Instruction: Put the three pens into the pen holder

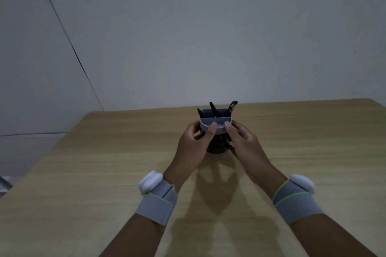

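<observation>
A dark round pen holder point(217, 146) with a pale grey divided rim point(216, 120) stands on the wooden table point(104, 173), a little beyond its middle. Three dark pens stick up from its far side: one at the left point(199, 111), one in the middle point(213, 108) and one at the right point(232, 107). My left hand point(193, 145) clasps the holder from the left, thumb on the rim. My right hand point(244, 142) clasps it from the right, fingertips on the rim. Both wrists wear grey bands with white pods.
The table's far edge point(271, 102) meets a plain grey wall just behind the holder. Its left edge point(52, 148) runs diagonally toward me, with floor beyond it. The hands cast shadows on the wood in front of the holder.
</observation>
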`<state>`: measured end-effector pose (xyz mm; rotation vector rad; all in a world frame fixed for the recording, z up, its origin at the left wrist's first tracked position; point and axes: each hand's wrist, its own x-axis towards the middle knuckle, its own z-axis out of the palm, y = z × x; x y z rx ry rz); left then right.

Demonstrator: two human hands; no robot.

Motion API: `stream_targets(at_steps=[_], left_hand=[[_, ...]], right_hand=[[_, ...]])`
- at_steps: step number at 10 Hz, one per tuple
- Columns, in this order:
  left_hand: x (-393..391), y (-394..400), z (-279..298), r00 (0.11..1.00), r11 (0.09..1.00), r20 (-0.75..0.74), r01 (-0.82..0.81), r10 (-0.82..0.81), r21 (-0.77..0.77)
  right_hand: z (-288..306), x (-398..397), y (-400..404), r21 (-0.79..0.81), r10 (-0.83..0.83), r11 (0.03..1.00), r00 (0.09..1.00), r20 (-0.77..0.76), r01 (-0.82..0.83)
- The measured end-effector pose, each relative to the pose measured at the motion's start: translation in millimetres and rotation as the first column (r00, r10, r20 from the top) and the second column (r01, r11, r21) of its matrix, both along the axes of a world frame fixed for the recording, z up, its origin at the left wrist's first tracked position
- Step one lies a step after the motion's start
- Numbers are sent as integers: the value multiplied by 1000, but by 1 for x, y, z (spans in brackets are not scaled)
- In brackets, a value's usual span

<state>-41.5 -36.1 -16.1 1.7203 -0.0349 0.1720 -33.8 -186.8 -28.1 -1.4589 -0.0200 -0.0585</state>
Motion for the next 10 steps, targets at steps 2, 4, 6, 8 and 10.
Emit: stream_targets(at_steps=[2, 4, 6, 8, 10], left_hand=[[57, -1, 0, 1000, 1000, -9, -16, 16, -10], [85, -1, -12, 999, 1000, -33, -8, 7, -20], [89, -1, -24, 1000, 999, -19, -17, 17, -28], [79, 14, 1, 988, 1000, -152, 10, -14, -23], [49, 34, 58, 990, 993, -137, 7, -23, -120]], right_hand=[[2, 57, 2, -12, 0, 1000, 1000, 13, 0], [-13, 83, 3, 0, -29, 1000, 1000, -4, 29], [-24, 88, 2, 24, -45, 999, 999, -5, 45], [-4, 77, -11, -19, 11, 1000, 996, -84, -13], [42, 53, -29, 32, 29, 999, 997, -66, -27]])
